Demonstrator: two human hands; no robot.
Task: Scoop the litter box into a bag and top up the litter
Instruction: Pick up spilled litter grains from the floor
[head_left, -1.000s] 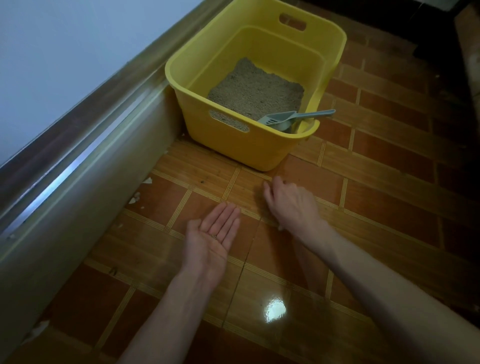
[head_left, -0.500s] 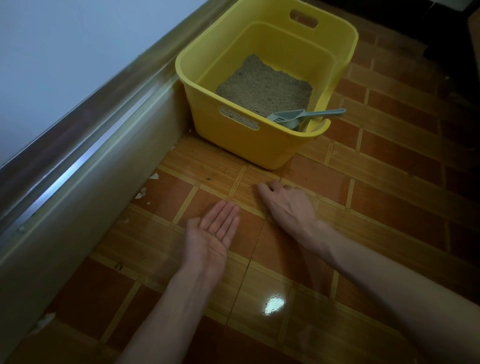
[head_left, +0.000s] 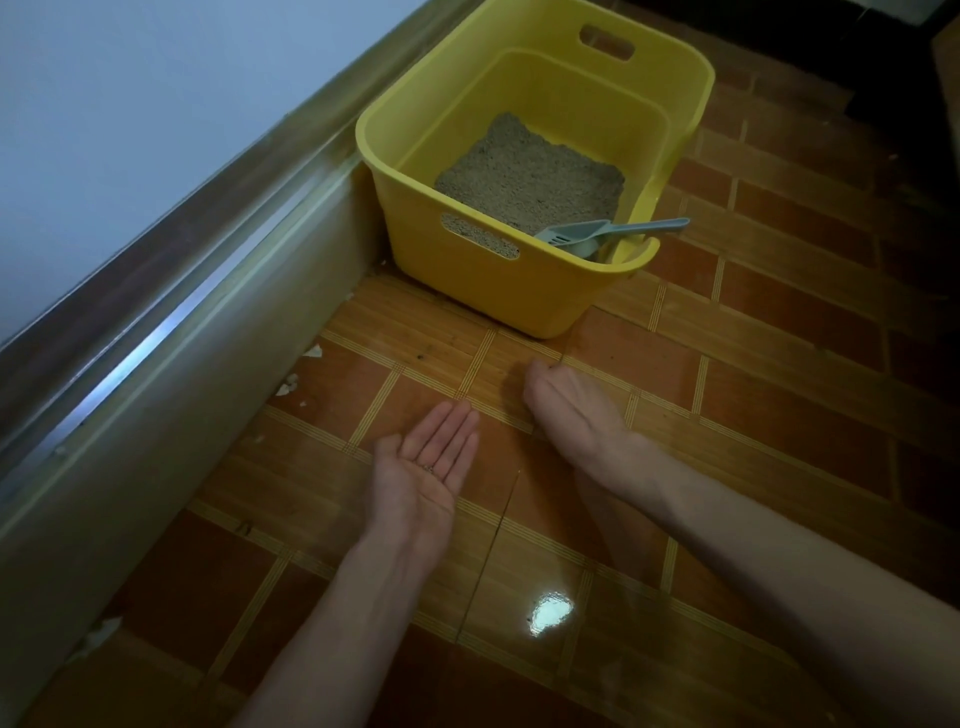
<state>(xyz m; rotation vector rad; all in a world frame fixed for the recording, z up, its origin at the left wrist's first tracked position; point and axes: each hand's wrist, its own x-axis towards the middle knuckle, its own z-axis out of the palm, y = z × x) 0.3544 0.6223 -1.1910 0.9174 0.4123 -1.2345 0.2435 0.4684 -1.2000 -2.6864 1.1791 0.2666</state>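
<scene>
Litter (head_left: 530, 179) lay in a shallow, uneven bed inside the yellow litter box (head_left: 467, 280), which stood on the tiled floor (head_left: 779, 395) against the base of the wall trim (head_left: 171, 374). A grey scoop (head_left: 576, 236) rested in the near right corner of the box, its handle propped over the rim. No bag and no spare litter supply showed in view.

The left hand (head_left: 423, 467) was held palm up just above the floor, fingers straight and together, its grip released, with a few small dark grains lying in the palm. The right hand (head_left: 571, 405) lay knuckles up on the floor just in front of the box; its fingertips were curled under, and whether they pinched a grain could not be told.

Probable risks at this stage:
- Grains could roll off the flat palm if it tilted, since nothing enclosed them.
- Specks on the patterned tiles could be overlooked in the dim light.
- The scoop could tip out if the box was knocked, as only the rim supported its handle.
</scene>
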